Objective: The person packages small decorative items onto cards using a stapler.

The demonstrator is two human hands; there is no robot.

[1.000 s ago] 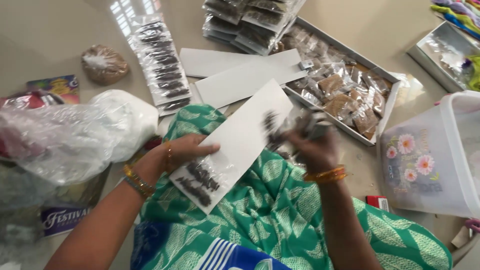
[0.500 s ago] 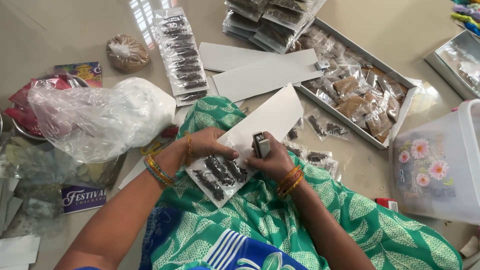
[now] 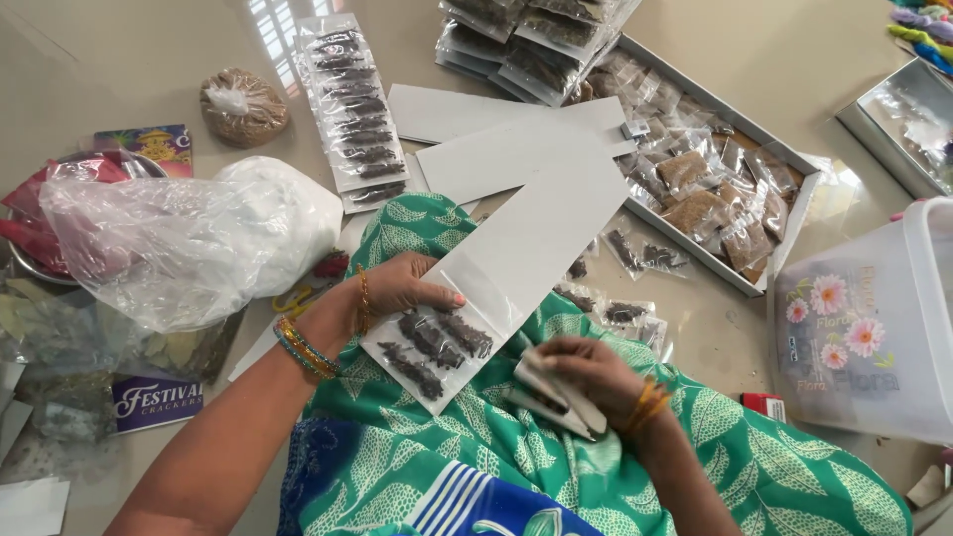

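Note:
My left hand (image 3: 397, 294) rests on a long white card strip (image 3: 536, 238) that lies across my green-clad lap, pinning its near end. Three small clear packets of dark spice (image 3: 432, 347) are fixed to that end of the strip. My right hand (image 3: 581, 377) is just right of the strip's near end, fingers closed on a small white stapler-like object (image 3: 551, 397) lying on the lap. A few loose spice packets (image 3: 625, 253) lie on the floor beside the strip.
A shallow grey box of several small packets (image 3: 784, 169) sits at the right, with stacked filled strips (image 3: 536, 35) behind it. More blank card strips (image 3: 457, 114), a filled strip (image 3: 352, 109), a crumpled plastic bag (image 3: 189, 243) and a flowered clear tub (image 3: 874, 328) surround me.
My right hand has dropped from the middle of the strip to the lap at its near end. The left hand still presses the strip; the view has shifted slightly.

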